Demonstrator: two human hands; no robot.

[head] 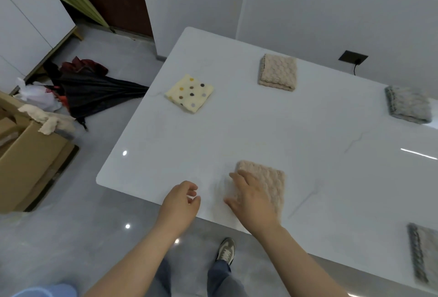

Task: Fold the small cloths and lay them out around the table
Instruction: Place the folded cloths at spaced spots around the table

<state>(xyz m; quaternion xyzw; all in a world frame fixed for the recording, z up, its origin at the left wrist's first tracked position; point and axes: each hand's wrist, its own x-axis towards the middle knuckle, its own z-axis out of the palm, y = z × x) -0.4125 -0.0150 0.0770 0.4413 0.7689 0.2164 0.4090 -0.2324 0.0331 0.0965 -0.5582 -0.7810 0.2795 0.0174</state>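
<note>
Right hand (253,201) lies flat, fingers spread, on the beige cloth (270,178); left hand (181,201) (loosely curled, empty) hovers just beside.

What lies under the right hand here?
A folded beige cloth, lying on the white table near its front edge. The right hand rests flat on the cloth's left part; that part is covered, so its folds there cannot be seen.
</note>
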